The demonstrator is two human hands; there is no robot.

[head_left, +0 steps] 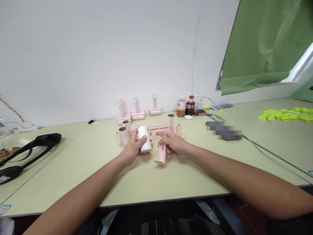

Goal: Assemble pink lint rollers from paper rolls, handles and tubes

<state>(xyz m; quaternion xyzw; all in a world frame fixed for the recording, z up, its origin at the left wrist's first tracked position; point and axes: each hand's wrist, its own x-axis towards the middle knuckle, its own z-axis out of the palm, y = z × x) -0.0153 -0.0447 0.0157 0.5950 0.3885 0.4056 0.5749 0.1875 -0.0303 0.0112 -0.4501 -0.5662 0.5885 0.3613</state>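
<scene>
1. The white roll (144, 139) looks light, firm and perhaps slippery; around its middle seems the best hold.
2. The pink holder (161, 154), just right of the roll and apart from it, looks like light, stiff plastic, probably best held by its long body.
3. The left hand (133, 148) curls round the tilted roll.
4. The right hand (177, 143), right of the roll, grasps the holder's upper half.

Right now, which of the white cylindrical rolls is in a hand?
The tilted white cylindrical roll in the left hand; the two white rolls with dark openings stand upright, unheld.
</scene>
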